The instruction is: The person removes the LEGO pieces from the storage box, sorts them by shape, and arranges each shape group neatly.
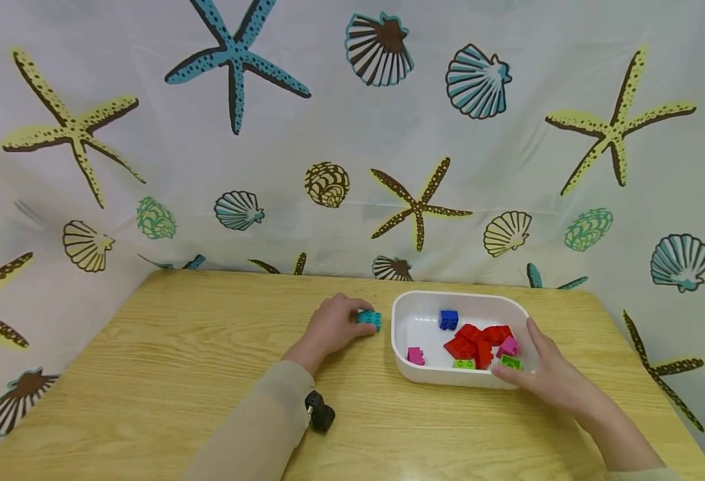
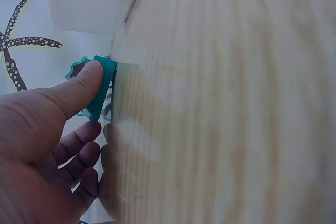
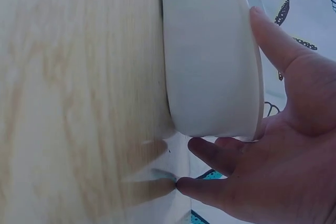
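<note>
My left hand [image 1: 332, 325] pinches a teal toy brick [image 1: 369, 320] between thumb and fingers, low over the wooden table, just left of a white plastic tub. The left wrist view shows the thumb pressed on the teal brick [image 2: 105, 85], the other fingers below. My right hand [image 1: 553, 377] spans the tub's near right corner, fingers fairly straight. Its thumb lies at the front rim of the tub [image 1: 448, 377] and a finger along the right end. In the right wrist view, the thumb touches the rim of the tub [image 3: 212, 56]; the lowest finger stands apart from it.
Inside the tub lie several red bricks [image 1: 462, 346], a blue brick [image 1: 448, 320], pink bricks [image 1: 415, 355] and green bricks [image 1: 511, 362]. A small black device [image 1: 320, 411] sits at my left wrist. A shell-and-starfish patterned curtain [image 1: 292, 140] closes off the table's back and sides.
</note>
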Demonstrator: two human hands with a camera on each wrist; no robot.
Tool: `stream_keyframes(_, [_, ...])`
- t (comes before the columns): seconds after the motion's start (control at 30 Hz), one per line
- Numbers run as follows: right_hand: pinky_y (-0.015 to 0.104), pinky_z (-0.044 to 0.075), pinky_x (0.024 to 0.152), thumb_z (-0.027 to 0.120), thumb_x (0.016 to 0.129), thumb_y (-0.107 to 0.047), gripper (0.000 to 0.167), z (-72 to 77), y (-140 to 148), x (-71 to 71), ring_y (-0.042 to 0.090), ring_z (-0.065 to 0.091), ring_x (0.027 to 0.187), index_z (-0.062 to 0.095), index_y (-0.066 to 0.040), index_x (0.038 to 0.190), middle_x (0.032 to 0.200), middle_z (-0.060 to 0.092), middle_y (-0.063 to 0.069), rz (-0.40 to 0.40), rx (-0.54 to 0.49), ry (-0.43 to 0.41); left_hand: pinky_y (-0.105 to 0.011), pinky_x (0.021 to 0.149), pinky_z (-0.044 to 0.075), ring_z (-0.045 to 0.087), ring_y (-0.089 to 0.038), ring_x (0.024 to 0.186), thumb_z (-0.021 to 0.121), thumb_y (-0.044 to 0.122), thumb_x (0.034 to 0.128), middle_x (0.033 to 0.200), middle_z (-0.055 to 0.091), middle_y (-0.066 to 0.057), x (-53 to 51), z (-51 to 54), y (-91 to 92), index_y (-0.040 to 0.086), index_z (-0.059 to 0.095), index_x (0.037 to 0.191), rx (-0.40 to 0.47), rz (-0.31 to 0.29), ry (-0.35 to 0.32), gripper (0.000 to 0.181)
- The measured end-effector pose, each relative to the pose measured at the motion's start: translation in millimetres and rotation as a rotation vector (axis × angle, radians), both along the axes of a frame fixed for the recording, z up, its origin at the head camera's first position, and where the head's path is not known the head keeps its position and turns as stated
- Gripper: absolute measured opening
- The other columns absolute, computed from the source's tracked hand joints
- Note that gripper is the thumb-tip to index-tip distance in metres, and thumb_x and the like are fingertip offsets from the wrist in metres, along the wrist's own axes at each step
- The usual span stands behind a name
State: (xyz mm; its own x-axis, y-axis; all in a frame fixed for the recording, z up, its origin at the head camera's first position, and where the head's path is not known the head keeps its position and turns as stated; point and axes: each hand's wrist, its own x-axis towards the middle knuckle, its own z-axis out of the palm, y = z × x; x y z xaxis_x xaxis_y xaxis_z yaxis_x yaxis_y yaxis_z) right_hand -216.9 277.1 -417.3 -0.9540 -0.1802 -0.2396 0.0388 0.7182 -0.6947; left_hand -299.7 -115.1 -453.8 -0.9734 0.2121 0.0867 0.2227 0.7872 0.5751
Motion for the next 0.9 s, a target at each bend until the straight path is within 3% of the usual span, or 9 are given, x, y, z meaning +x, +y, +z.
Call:
stream_keyframes(0.33, [0.083, 0.030, 0.116, 0.079, 0.099, -0.058, 0.130, 2.9, 3.4, 1.3, 0.068, 0.009, 0.156, -0.014, -0.004, 0.174, 0.175, -0.001, 0.040, -0.024, -0.001, -0.047, -0.047, 0.094, 0.052, 0.056, -0.026, 0.101, 0.087, 0.035, 0.0981, 0.114, 0.066, -0.007, 0.0, -0.6, 0.7, 0.021, 0.080, 0.135, -0.065, 0.011, -0.007, 0.040])
stream_keyframes(0.57, [0.082, 0.023, 0.119, 0.078, 0.099, -0.054, 0.130, 1.1, 4.0, -2.4, 0.066, 0.004, 0.158, -0.016, -0.005, 0.173, 0.177, -0.005, 0.037, -0.001, -0.048, -0.027, -0.049, 0.096, 0.052, 0.057, -0.028, 0.105, 0.089, 0.036, 0.0969, 0.119, 0.066, -0.009, 1.6, -2.6, 1.9, 0.022, 0.079, 0.136, -0.080, 0.023, 0.001, 0.043])
stream_keyframes(0.7, [0.083, 0.019, 0.119, 0.079, 0.099, -0.056, 0.132, -1.8, 4.4, -2.0, 0.067, 0.001, 0.158, -0.019, -0.006, 0.173, 0.177, -0.008, 0.037, 0.016, -0.051, -0.050, -0.052, 0.100, 0.052, 0.058, -0.030, 0.110, 0.090, 0.039, 0.0954, 0.123, 0.065, -0.010, 3.1, -2.2, 2.7, 0.022, 0.075, 0.143, -0.099, 0.021, -0.008, 0.053])
stream_keyframes(0.9, [0.083, 0.018, 0.119, 0.079, 0.099, -0.055, 0.134, -4.4, 3.7, -2.0, 0.066, 0.000, 0.159, -0.023, -0.007, 0.171, 0.177, -0.009, 0.036, 0.033, -0.053, -0.042, -0.055, 0.111, 0.051, 0.059, -0.034, 0.125, 0.089, 0.037, 0.0970, 0.134, 0.065, -0.012, 4.7, 4.4, 0.6, 0.020, 0.062, 0.158, -0.027, 0.017, -0.036, 0.069])
